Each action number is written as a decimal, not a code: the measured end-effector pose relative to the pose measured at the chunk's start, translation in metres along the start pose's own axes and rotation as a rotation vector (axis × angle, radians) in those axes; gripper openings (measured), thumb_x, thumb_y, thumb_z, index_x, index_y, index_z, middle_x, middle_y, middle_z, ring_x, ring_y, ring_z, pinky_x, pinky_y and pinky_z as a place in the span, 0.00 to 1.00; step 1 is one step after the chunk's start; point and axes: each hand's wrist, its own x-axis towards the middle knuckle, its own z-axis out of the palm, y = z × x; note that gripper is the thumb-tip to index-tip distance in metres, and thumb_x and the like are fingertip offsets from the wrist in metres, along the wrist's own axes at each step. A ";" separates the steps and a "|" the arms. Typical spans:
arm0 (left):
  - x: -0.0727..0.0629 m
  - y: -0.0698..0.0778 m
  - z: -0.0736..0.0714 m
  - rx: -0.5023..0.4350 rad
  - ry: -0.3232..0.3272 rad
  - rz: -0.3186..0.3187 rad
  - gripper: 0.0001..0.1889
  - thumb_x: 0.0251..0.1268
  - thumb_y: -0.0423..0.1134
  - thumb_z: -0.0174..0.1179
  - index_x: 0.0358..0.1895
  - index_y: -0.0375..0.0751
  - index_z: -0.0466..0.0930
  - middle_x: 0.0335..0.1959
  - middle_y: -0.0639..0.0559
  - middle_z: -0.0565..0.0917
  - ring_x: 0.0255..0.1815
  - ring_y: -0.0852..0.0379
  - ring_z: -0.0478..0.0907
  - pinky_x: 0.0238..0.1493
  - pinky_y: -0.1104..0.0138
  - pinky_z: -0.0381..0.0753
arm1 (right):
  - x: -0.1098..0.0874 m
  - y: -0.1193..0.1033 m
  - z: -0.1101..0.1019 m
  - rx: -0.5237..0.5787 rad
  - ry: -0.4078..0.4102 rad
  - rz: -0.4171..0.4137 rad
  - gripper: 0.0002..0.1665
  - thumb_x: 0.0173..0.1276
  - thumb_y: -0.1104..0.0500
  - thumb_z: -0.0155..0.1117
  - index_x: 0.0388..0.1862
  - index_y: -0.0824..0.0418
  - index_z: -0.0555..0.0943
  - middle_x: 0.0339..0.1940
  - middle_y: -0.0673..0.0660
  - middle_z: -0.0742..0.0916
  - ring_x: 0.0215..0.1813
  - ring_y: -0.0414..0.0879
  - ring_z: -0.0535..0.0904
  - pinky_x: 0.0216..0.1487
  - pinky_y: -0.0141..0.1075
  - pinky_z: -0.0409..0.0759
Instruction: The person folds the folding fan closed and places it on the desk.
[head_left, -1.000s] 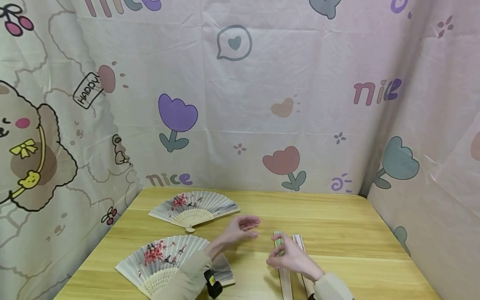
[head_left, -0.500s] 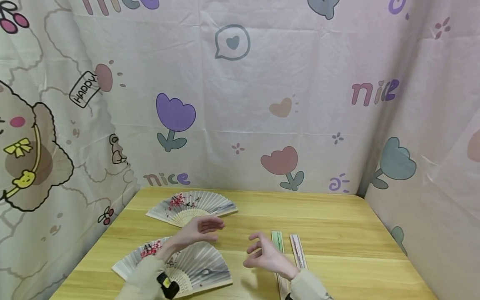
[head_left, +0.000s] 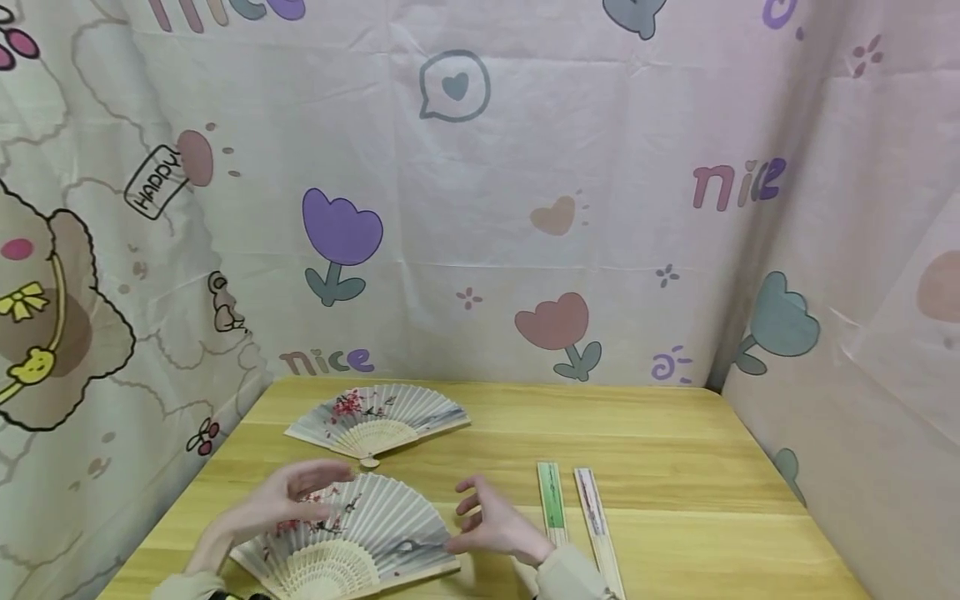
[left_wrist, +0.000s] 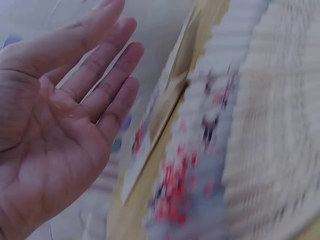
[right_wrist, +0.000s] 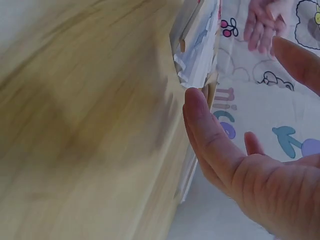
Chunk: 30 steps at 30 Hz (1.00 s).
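Note:
A spread folding fan (head_left: 405,533) with red blossoms and pale ribs lies at the front left of the table. Over its left part hovers my left hand (head_left: 281,500), fingers loosely extended and holding nothing; in the left wrist view the palm (left_wrist: 55,130) faces the blurred fan (left_wrist: 200,150). My right hand (head_left: 495,521) is at the fan's right edge, fingers slightly bent and apart, with nothing in them. In the right wrist view its fingertips overlap the fan's end (right_wrist: 197,60).
A second spread fan (head_left: 382,425) lies behind the first. To the right, a folded fan with a green face (head_left: 551,496) and a folded one with a white face (head_left: 592,504) lie side by side on the wooden table (head_left: 697,483). A printed curtain (head_left: 480,183) surrounds the table.
Both hands have moved left: the left from beside the rear fan to over the front fan, the right from above the folded fans to the front fan's right edge.

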 end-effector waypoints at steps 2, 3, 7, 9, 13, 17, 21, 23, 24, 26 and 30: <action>-0.015 -0.003 -0.007 -0.027 0.010 0.002 0.29 0.71 0.21 0.52 0.74 0.26 0.59 0.68 0.65 0.78 0.69 0.74 0.71 0.69 0.79 0.75 | 0.002 0.000 0.003 0.011 -0.005 -0.002 0.41 0.55 0.71 0.76 0.65 0.66 0.65 0.52 0.65 0.79 0.46 0.53 0.79 0.40 0.33 0.83; -0.022 -0.005 -0.011 -0.042 0.014 0.008 0.29 0.71 0.20 0.51 0.74 0.26 0.58 0.69 0.66 0.77 0.69 0.73 0.71 0.69 0.78 0.77 | 0.003 0.001 0.004 0.019 -0.009 -0.003 0.41 0.55 0.71 0.76 0.65 0.66 0.65 0.51 0.65 0.79 0.46 0.53 0.78 0.40 0.32 0.83; -0.049 -0.015 -0.022 -0.113 0.051 -0.017 0.32 0.72 0.19 0.47 0.77 0.33 0.54 0.70 0.69 0.75 0.69 0.74 0.71 0.67 0.74 0.80 | 0.006 0.004 0.007 0.054 -0.031 -0.001 0.42 0.53 0.72 0.76 0.65 0.67 0.65 0.51 0.65 0.77 0.44 0.51 0.76 0.39 0.29 0.79; -0.059 -0.020 -0.026 -0.129 0.073 -0.033 0.33 0.73 0.20 0.46 0.79 0.34 0.50 0.70 0.70 0.75 0.69 0.75 0.70 0.66 0.74 0.80 | 0.007 0.006 0.008 0.074 -0.041 0.001 0.43 0.52 0.74 0.76 0.65 0.67 0.64 0.50 0.64 0.76 0.43 0.50 0.74 0.39 0.28 0.77; -0.075 -0.025 -0.031 -0.065 0.142 -0.076 0.33 0.75 0.22 0.47 0.78 0.29 0.46 0.69 0.71 0.75 0.68 0.80 0.68 0.64 0.81 0.77 | 0.007 0.010 0.012 0.082 -0.041 0.007 0.44 0.49 0.75 0.76 0.63 0.66 0.65 0.49 0.62 0.76 0.41 0.48 0.72 0.36 0.27 0.75; -0.084 -0.028 -0.029 0.125 0.296 -0.173 0.33 0.72 0.28 0.57 0.75 0.25 0.54 0.64 0.78 0.75 0.62 0.89 0.65 0.58 0.88 0.70 | 0.006 0.011 0.015 0.035 -0.059 0.007 0.43 0.47 0.75 0.78 0.61 0.65 0.67 0.49 0.61 0.76 0.40 0.48 0.71 0.34 0.26 0.74; -0.091 -0.037 -0.032 0.242 0.358 -0.286 0.35 0.69 0.32 0.62 0.74 0.24 0.58 0.59 0.88 0.71 0.57 0.93 0.62 0.53 0.87 0.70 | 0.007 0.012 0.016 -0.023 -0.081 -0.004 0.44 0.45 0.75 0.79 0.61 0.64 0.69 0.49 0.60 0.77 0.39 0.47 0.72 0.33 0.26 0.74; -0.093 -0.041 -0.034 0.271 0.352 -0.325 0.36 0.67 0.34 0.64 0.73 0.23 0.58 0.56 0.91 0.69 0.56 0.93 0.62 0.51 0.86 0.72 | 0.009 0.013 0.017 -0.044 -0.077 -0.010 0.44 0.45 0.76 0.79 0.61 0.65 0.69 0.48 0.60 0.77 0.37 0.46 0.72 0.32 0.25 0.74; -0.095 -0.043 -0.035 0.288 0.346 -0.333 0.37 0.67 0.34 0.64 0.73 0.22 0.58 0.55 0.93 0.68 0.55 0.92 0.63 0.50 0.84 0.73 | 0.010 0.013 0.018 -0.053 -0.073 -0.012 0.44 0.44 0.76 0.79 0.61 0.65 0.69 0.47 0.59 0.77 0.37 0.46 0.73 0.32 0.25 0.74; -0.096 -0.046 -0.036 0.303 0.341 -0.351 0.37 0.66 0.35 0.65 0.73 0.23 0.58 0.54 0.94 0.67 0.53 0.90 0.64 0.48 0.83 0.75 | 0.011 0.015 0.020 -0.066 -0.063 -0.014 0.45 0.44 0.76 0.79 0.61 0.64 0.69 0.45 0.58 0.78 0.36 0.45 0.73 0.32 0.25 0.75; -0.098 -0.050 -0.037 0.276 0.306 -0.311 0.33 0.66 0.33 0.65 0.73 0.35 0.64 0.54 0.93 0.68 0.48 0.80 0.70 0.42 0.80 0.74 | 0.013 0.016 0.021 -0.097 -0.047 -0.006 0.45 0.43 0.76 0.80 0.61 0.64 0.70 0.41 0.57 0.77 0.37 0.45 0.74 0.35 0.26 0.76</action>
